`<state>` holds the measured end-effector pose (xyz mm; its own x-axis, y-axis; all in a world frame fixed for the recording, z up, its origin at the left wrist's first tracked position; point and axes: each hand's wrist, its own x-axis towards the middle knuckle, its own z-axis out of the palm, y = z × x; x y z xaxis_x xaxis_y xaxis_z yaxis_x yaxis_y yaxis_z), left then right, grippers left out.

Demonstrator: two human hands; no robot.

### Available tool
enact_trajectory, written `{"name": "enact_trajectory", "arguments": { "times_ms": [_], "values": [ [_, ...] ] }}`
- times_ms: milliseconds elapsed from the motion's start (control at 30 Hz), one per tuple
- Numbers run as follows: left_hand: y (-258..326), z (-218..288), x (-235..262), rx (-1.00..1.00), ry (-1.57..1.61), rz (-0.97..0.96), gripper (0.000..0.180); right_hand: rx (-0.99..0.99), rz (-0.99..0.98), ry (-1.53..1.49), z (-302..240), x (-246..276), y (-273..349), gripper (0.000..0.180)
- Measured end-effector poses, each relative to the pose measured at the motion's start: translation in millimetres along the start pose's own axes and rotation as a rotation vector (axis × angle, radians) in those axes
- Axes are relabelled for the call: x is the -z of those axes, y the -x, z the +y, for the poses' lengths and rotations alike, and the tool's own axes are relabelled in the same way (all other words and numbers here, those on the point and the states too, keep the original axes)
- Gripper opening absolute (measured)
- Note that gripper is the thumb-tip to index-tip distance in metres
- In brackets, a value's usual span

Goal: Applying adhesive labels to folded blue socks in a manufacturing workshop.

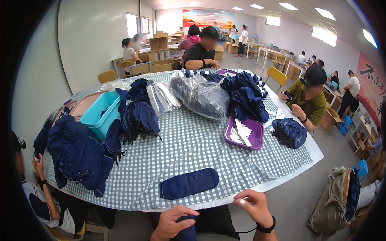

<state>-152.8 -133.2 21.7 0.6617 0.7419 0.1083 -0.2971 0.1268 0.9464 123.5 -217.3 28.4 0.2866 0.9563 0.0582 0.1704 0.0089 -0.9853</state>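
My left hand (173, 223) is closed around a navy blue knit sock (187, 229) at the table's near edge, its lower part cut off by the picture's edge. To the right, my right hand (255, 207) is raised with thumb and fingers bent together, and a small white piece (242, 202) shows at the fingertips. Between and beyond the hands, another navy sock (189, 184) lies flat on the checked tablecloth (193, 140), rounded end to the right. Neither hand touches it.
Navy piles (80, 150) and a turquoise bin (100, 114) stand left. A plastic-wrapped bundle (203, 96) lies at the middle back. Farther right are a purple basket (257, 142) of white slips and a navy bundle (290, 132). Co-workers sit around the table, one close at left.
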Motion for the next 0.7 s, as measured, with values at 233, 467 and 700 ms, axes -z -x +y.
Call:
{"name": "enact_trajectory", "arguments": {
  "times_ms": [233,467,700],
  "values": [
    [-10.8,9.6,-9.4,0.026,-0.137,-0.298,0.029,0.384,-0.618,-0.03,-26.0,-52.6,-9.1,0.054],
    [-15.7,23.0,-13.6,-0.2,-0.319,-0.344,0.034,0.32,-0.583,0.054,-34.6,-72.5,-5.6,0.038],
    [-17.7,10.4,-10.3,-0.378,-0.47,-0.236,0.041,0.155,-0.671,-0.065,2.3,-75.3,-5.3,0.042]
  ]
}}
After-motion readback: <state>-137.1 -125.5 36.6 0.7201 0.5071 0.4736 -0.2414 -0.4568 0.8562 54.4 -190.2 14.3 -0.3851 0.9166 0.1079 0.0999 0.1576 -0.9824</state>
